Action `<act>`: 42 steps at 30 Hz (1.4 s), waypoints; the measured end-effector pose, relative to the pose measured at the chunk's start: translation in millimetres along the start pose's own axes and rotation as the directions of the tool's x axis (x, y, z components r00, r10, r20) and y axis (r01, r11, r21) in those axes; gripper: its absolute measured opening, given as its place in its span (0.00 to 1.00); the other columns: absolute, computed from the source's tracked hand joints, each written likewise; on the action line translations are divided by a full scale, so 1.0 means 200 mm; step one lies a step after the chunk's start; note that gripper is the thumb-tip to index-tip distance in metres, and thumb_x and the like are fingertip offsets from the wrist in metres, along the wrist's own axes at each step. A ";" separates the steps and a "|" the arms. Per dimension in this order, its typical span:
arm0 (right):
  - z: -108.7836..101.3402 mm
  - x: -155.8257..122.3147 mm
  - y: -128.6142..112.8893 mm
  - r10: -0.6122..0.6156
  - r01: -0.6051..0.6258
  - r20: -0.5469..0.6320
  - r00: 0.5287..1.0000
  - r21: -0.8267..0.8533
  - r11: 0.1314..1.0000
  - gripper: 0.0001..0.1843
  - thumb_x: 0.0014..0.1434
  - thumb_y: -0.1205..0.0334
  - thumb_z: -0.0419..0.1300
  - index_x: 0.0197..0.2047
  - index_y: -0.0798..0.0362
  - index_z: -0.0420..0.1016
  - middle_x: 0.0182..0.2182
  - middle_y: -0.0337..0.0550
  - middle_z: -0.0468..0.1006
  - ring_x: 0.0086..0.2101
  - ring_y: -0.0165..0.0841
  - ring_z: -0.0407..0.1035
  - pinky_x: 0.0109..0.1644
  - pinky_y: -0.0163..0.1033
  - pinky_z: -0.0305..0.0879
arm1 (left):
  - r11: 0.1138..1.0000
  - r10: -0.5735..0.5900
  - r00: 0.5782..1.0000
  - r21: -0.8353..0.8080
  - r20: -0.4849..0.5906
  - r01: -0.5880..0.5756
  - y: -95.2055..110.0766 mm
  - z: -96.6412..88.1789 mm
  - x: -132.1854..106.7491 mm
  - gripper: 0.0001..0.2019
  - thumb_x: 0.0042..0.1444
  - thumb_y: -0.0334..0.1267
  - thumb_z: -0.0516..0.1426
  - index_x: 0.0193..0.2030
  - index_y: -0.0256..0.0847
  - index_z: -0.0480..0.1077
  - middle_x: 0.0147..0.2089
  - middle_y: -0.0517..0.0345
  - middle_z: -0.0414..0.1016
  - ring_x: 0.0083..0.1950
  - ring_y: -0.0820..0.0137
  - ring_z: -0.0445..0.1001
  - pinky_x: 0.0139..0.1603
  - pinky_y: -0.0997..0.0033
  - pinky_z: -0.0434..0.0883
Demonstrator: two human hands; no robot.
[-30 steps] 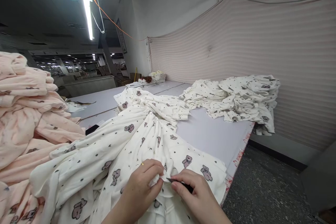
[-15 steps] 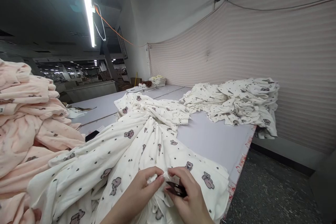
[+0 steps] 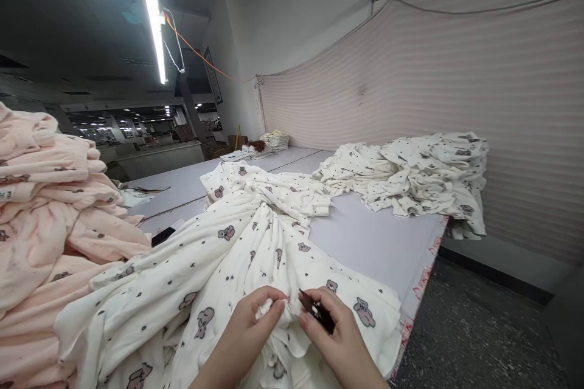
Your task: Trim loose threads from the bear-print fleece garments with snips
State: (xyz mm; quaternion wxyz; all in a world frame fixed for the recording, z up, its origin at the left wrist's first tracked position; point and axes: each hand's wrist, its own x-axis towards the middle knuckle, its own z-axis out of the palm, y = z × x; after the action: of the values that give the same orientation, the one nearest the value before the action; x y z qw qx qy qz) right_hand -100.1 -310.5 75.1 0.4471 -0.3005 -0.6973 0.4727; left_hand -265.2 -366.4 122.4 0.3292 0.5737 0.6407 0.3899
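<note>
A white garment [image 3: 246,249] printed with bears and small dots lies spread and bunched across the near part of the table. My left hand [image 3: 255,322] pinches a gathered bit of this fabric between thumb and forefinger. Just to its right, my right hand [image 3: 326,325] is closed around dark thread snips [image 3: 316,310], their points aimed up and left beside the pinched cloth. Whether the right fingertips also touch the fabric is hard to tell.
Pink garments [image 3: 36,206] are heaped high at the left. More white printed garments [image 3: 415,176] form a pile at the back right, partly over the table's [image 3: 360,231] edge. Folded cloths [image 3: 275,141] are stacked at the far end. Dark floor [image 3: 483,316] lies to the right.
The snips have turned and shifted slightly right and up, away from the pinched cloth. My right fingertips have moved apart from my left hand, which still pinches the fabric.
</note>
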 end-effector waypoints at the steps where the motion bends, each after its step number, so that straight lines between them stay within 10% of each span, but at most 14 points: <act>1: -0.01 -0.01 -0.01 -0.004 0.006 0.021 1.000 -0.052 0.999 0.10 0.58 0.57 0.60 0.41 0.51 0.75 0.35 0.42 0.76 0.36 0.35 0.70 0.39 0.35 0.64 | 1.000 -0.007 1.000 -0.009 -0.001 0.007 0.00 0.00 0.00 0.13 0.59 0.48 0.52 0.38 0.41 0.72 0.39 0.57 0.75 0.43 0.63 0.71 0.43 0.70 0.66; 16: -0.02 -0.01 0.01 0.051 -0.052 -0.014 0.999 -0.081 0.995 0.10 0.61 0.59 0.58 0.36 0.50 0.81 0.31 0.41 0.79 0.34 0.35 0.73 0.38 0.35 0.65 | 0.999 -0.043 0.997 -0.015 0.060 0.044 0.00 -0.01 -0.01 0.14 0.58 0.47 0.54 0.47 0.45 0.70 0.46 0.56 0.74 0.51 0.63 0.70 0.48 0.69 0.67; 22: -0.04 -0.02 0.00 0.081 -0.077 0.024 0.996 -0.144 0.987 0.10 0.57 0.61 0.62 0.43 0.49 0.79 0.36 0.42 0.79 0.39 0.37 0.73 0.43 0.37 0.66 | 0.999 -0.048 0.997 0.011 0.061 0.048 0.02 -0.02 0.01 0.11 0.57 0.47 0.54 0.35 0.42 0.71 0.36 0.58 0.74 0.42 0.63 0.70 0.41 0.69 0.66; 34: -0.04 -0.05 -0.01 -0.144 0.122 -0.013 0.989 -0.462 0.879 0.14 0.60 0.61 0.57 0.49 0.50 0.75 0.38 0.45 0.79 0.36 0.39 0.74 0.37 0.39 0.67 | 0.998 0.048 0.996 -0.040 0.073 -0.045 0.01 0.01 0.02 0.13 0.60 0.44 0.53 0.43 0.44 0.76 0.44 0.55 0.78 0.48 0.63 0.73 0.49 0.68 0.68; 42: -0.06 -0.03 -0.02 -0.033 0.015 -0.057 0.998 -0.289 0.957 0.12 0.63 0.58 0.55 0.42 0.49 0.79 0.35 0.42 0.80 0.36 0.36 0.74 0.38 0.35 0.66 | 0.997 0.071 0.991 0.010 0.111 -0.072 0.00 0.02 0.02 0.13 0.60 0.43 0.54 0.46 0.47 0.76 0.45 0.56 0.78 0.50 0.63 0.72 0.53 0.67 0.66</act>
State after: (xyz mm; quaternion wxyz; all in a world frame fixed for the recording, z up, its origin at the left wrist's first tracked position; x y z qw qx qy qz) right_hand -86.7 -312.9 77.7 0.4255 -0.3681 -0.7484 0.3512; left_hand -261.7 -361.2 121.3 0.3461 0.6193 0.6031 0.3646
